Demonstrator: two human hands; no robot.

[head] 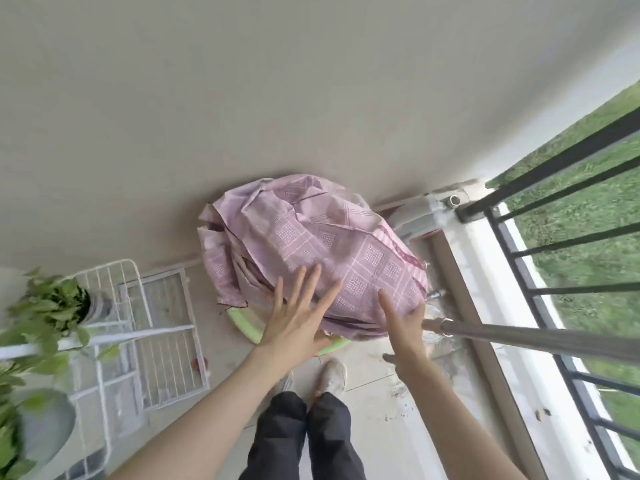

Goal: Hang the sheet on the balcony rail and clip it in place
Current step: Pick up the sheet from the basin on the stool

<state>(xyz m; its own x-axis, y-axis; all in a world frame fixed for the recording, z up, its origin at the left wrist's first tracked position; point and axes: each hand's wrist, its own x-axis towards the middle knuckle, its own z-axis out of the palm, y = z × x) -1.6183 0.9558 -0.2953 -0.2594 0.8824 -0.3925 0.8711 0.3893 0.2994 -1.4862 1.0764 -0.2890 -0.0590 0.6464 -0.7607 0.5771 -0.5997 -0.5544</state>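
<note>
Soft, even daylight comes in from the open railing (554, 237) side; shadows are faint. The plant (45, 306) at left smears with motion blur, and straight lines bow toward the edges.

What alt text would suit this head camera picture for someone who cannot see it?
Two bare hands, left and right, reach with straight fingers to a crumpled pink checked sheet heaped in a green-rimmed basket on a balcony floor. A black rail stands at right.

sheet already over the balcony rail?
No. The pink sheet lies bunched in the green-rimmed basket, apart from the black rail.
</note>
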